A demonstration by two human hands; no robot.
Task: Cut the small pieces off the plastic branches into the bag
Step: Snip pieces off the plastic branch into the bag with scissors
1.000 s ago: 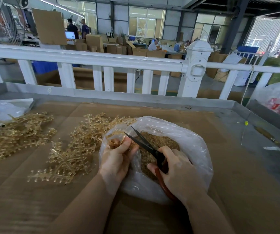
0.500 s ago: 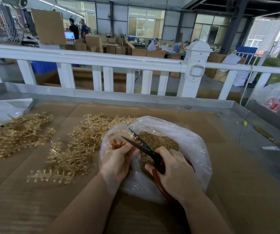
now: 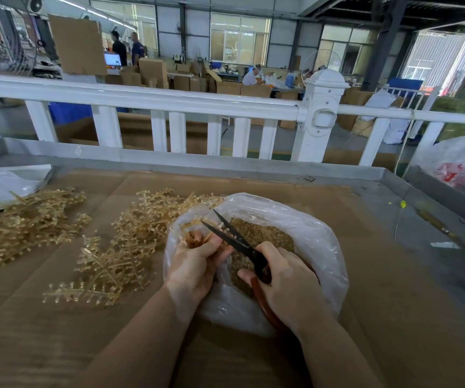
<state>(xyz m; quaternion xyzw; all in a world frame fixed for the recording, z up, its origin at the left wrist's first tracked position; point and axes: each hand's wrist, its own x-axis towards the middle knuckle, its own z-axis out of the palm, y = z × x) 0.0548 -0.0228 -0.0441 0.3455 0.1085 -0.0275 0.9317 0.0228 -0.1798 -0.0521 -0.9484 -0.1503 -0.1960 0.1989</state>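
Note:
A clear plastic bag (image 3: pixel 318 242) lies open on the cardboard-covered table, holding a heap of small amber cut pieces (image 3: pixel 256 236). My left hand (image 3: pixel 195 264) grips a small amber plastic branch (image 3: pixel 195 233) over the bag's left rim. My right hand (image 3: pixel 287 287) holds the scissors (image 3: pixel 234 236) by their red-brown handles; the dark blades are spread apart, their tips by the branch. A pile of uncut amber branches (image 3: pixel 122 247) lies just left of the bag.
A second pile of branches (image 3: pixel 21 222) lies at the far left, by a crumpled clear bag (image 3: pixel 4 183). A white railing (image 3: pixel 169 105) runs behind the table's grey metal rim (image 3: pixel 225 166). Another plastic bag (image 3: pixel 461 163) sits at the right edge.
The scissors have shifted slightly left toward the branch, the blades still spread. My left hand has kept its grip on the branch in about the same place.

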